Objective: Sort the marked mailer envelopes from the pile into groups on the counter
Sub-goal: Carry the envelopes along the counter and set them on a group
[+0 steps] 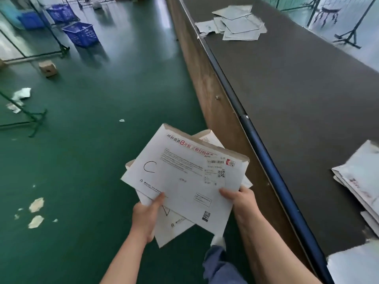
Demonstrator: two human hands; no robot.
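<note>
I hold a small stack of white mailer envelopes over the green floor, left of the counter. The top envelope (184, 173) bears a hand-drawn "C" at its left end. My left hand (146, 216) grips the stack's near left edge, thumb on top. My right hand (239, 198) pinches the top envelope's near right edge. An envelope underneath (174, 224) shows a drawn mark that looks like a "V". On the dark counter (297, 95) lies a far group of envelopes (235, 23) and a nearer group (361, 177) at the right edge.
The counter has a blue rail (272, 167) along its near edge and a brown side panel. Another white mailer (354, 265) lies at the bottom right. Blue baskets (82, 33), a small cardboard box (47, 68), metal rack feet and paper scraps sit on the floor to the left.
</note>
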